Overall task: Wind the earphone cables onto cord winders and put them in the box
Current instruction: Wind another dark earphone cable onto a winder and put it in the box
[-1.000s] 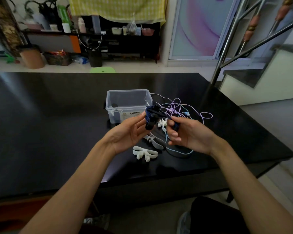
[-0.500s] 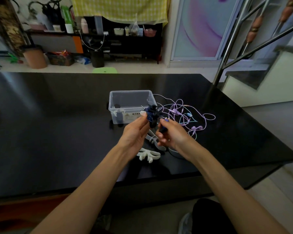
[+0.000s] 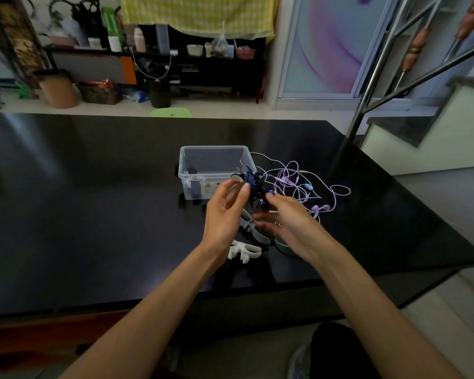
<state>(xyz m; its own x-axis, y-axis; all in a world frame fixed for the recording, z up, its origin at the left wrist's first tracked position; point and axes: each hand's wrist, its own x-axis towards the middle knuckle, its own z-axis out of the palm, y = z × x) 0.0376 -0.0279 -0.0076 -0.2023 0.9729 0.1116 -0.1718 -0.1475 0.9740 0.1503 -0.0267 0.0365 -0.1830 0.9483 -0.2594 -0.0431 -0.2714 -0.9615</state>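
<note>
A black cord winder wrapped in dark blue earphone cable hangs just above the table, at the front right corner of the clear plastic box. My left hand pinches the winder's left side with thumb and fingertips. My right hand reaches in from the right, and its index fingertip presses the blue earbud at the cable's loose end against the winder. Its other fingers are spread below. Two white winders lie on the table under my hands.
A tangle of purple earphone cables with a light blue one lies right of the box. The box holds a small dark item. The black table ends close on the right, by a metal stair rail.
Both hands have carried the wound winder up and away from me, toward the box's corner. My right hand has closed in on the winder, and the trailing blue cable is no longer hanging loose.
</note>
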